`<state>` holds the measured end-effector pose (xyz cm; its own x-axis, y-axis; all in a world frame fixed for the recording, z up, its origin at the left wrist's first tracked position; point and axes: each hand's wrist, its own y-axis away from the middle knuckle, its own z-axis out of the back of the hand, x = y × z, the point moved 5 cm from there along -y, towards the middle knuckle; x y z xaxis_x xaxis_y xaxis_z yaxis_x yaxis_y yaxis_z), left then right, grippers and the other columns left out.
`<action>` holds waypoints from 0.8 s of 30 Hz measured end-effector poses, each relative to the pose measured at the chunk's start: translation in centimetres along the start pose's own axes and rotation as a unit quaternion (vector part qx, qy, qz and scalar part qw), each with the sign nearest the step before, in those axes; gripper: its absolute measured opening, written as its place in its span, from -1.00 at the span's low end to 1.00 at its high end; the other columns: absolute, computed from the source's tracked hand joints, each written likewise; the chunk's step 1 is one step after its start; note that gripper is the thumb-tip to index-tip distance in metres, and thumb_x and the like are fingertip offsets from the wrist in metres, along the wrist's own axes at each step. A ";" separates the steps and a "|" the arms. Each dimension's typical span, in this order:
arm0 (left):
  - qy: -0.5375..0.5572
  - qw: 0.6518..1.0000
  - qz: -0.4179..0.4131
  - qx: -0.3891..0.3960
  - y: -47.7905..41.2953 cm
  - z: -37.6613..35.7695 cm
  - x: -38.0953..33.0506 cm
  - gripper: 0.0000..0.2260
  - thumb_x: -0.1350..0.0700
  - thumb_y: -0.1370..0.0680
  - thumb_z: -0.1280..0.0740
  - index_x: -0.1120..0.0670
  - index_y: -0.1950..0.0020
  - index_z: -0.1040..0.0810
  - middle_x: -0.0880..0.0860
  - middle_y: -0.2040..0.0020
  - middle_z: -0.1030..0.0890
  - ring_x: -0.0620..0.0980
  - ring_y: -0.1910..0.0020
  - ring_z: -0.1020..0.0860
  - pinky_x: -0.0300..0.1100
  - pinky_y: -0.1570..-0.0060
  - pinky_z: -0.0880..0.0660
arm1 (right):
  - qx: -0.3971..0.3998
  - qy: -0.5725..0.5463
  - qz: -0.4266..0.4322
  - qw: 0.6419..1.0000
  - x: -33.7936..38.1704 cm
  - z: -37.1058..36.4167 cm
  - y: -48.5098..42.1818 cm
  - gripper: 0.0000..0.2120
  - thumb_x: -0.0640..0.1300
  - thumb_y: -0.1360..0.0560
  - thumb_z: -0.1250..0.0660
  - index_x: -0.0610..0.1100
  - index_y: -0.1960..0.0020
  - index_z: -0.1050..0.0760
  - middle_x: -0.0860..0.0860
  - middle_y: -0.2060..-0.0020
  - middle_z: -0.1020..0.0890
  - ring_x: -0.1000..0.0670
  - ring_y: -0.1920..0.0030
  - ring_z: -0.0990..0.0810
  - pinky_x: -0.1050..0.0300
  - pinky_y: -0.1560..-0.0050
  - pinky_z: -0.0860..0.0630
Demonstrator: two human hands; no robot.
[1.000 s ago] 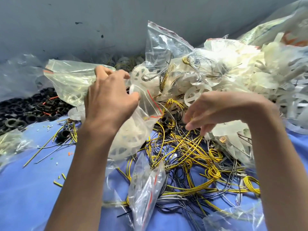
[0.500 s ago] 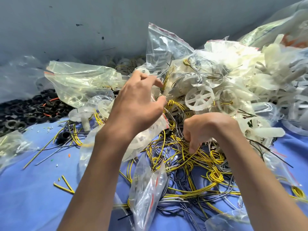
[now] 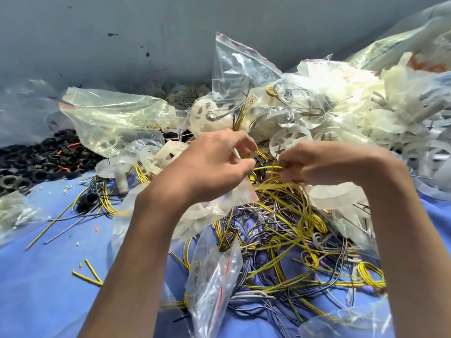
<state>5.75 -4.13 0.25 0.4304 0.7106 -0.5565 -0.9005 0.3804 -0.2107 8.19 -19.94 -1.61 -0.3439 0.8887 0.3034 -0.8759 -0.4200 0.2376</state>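
Both hands — left hand point(image 3: 210, 164), right hand point(image 3: 327, 167) — pinch yellow wires point(image 3: 268, 168) (tangled).

Thin yellow wires point(image 3: 268, 168) lie bent in loops and tangled, raised a little, at the center of the frame.

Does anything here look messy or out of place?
The yellow wires lie in a tangle on the blue cloth, where the left hand and right hand pinch strands; cut wire bits lie scattered beside it.
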 end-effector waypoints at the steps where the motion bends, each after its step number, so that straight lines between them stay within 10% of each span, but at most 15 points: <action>1: 0.004 1.000 0.001 0.017 0.0 -0.3 0.0 -0.82 0.07 -0.55 -0.32 -0.03 -0.14 -0.56 -0.07 -0.04 -0.59 -0.13 0.07 -0.55 -0.20 -0.01 -0.48 | -0.010 -0.006 0.011 1.000 0.2 0.2 0.0 -0.76 -0.12 -0.58 -0.26 -0.07 0.26 -0.44 0.07 0.43 -0.43 0.11 0.43 -0.35 0.21 0.39 -0.27; 9: 0.027 0.996 0.008 0.083 0.1 -1.3 0.6 -0.78 -0.14 -0.55 -0.24 -0.10 -0.11 -0.54 -0.17 0.03 -0.59 -0.24 0.09 -0.53 -0.25 0.10 -0.45 | -0.056 -0.114 0.104 0.986 2.3 1.7 1.3 -0.78 -0.13 -0.57 -0.26 -0.09 0.24 -0.51 0.15 0.51 -0.50 0.22 0.48 -0.41 0.35 0.44 -0.33; 15: 0.103 0.993 0.007 0.053 -0.1 -1.1 0.1 -0.50 -0.39 -0.44 0.00 -0.08 0.04 -0.55 -0.10 0.10 -0.62 -0.17 0.17 -0.60 -0.02 0.00 -0.53 | -0.154 -0.169 0.139 0.964 2.7 3.3 2.0 -0.83 -0.16 -0.60 -0.22 -0.19 0.00 -0.56 -0.06 0.33 -0.49 0.04 0.31 -0.37 0.06 0.31 -0.31; 21: 0.135 0.990 0.024 0.022 0.0 -1.3 0.1 -0.52 -0.31 -0.37 -0.24 -0.10 -0.19 -0.40 -0.09 -0.07 -0.50 -0.06 0.07 -0.62 0.06 -0.07 -0.55 | -0.214 -0.250 0.136 0.934 2.6 3.9 2.1 -0.80 -0.20 -0.59 -0.22 0.06 0.07 -0.54 0.22 0.49 -0.47 0.26 0.44 -0.38 0.39 0.42 -0.37; 24: 0.152 0.988 0.031 -0.024 -0.1 -0.6 0.2 -0.74 -0.14 -0.47 -0.37 -0.04 0.03 -0.39 -0.03 0.12 -0.55 0.00 0.14 -0.63 0.12 0.01 -0.57 | -0.281 -0.304 0.115 0.903 2.0 4.8 2.2 -0.82 -0.20 -0.59 -0.23 0.04 0.05 -0.55 0.16 0.45 -0.45 0.26 0.47 -0.39 0.38 0.45 -0.41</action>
<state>5.87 -4.35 -0.30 0.3415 0.5190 -0.7836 -0.9299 0.3077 -0.2015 7.17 -19.98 3.95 -0.4392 0.4523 0.7762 -0.8970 -0.2698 -0.3503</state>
